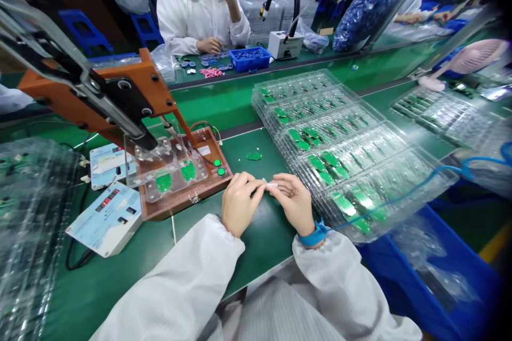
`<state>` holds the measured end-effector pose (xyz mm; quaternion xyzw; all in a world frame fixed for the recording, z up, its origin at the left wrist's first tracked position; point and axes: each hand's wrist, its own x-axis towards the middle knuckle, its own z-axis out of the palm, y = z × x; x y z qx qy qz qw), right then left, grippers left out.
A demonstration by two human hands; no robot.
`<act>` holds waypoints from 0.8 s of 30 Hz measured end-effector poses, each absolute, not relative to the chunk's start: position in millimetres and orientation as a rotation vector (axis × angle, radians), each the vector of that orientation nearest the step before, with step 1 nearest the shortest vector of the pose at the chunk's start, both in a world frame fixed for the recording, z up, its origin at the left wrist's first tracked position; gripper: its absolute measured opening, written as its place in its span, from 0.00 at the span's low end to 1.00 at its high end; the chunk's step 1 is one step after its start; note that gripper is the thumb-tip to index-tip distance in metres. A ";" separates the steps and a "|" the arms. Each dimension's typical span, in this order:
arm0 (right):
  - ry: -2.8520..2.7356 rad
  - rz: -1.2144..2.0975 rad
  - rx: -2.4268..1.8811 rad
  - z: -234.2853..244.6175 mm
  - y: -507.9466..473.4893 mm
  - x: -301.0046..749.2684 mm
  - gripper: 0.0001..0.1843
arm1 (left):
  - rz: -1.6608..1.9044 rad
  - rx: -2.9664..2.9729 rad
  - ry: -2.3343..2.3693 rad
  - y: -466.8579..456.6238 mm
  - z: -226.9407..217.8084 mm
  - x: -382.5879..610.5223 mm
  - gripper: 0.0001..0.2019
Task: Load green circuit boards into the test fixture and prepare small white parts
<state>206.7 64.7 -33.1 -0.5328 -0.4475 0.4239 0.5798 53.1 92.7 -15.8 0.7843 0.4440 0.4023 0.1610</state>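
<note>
Left hand [240, 205] and right hand [292, 203] pinch a small white strip [269, 184] above the green tabletop [264, 240].

The fingers [258, 186] of both hands press together on the strip, holding it in the air between them; its exact shape is too small to tell. A loose green circuit board [254, 155] lies just ahead, and two more sit under a clear cover [176, 170] on a brown press base [200, 197]. Stacked clear trays [352, 165] right beside the right hand hold many more boards, though whether those are finished or waiting cannot be told. A blue wrist strap [314, 234] trails a cord past the trays. Two white test boxes [104, 218] stand left of the press, and a co-worker [200, 5] sits across the tabletop.
</note>
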 end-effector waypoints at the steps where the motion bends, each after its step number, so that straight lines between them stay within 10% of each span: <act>1: -1.053 0.981 -1.250 -33.6 64.5 206.8 0.20 | 1.153 2.223 1.266 92.6 -15.4 53.3 0.11; 24: -1.203 0.839 -1.265 -33.3 61.6 206.9 0.12 | 1.063 1.363 1.152 101.0 -30.8 56.4 0.07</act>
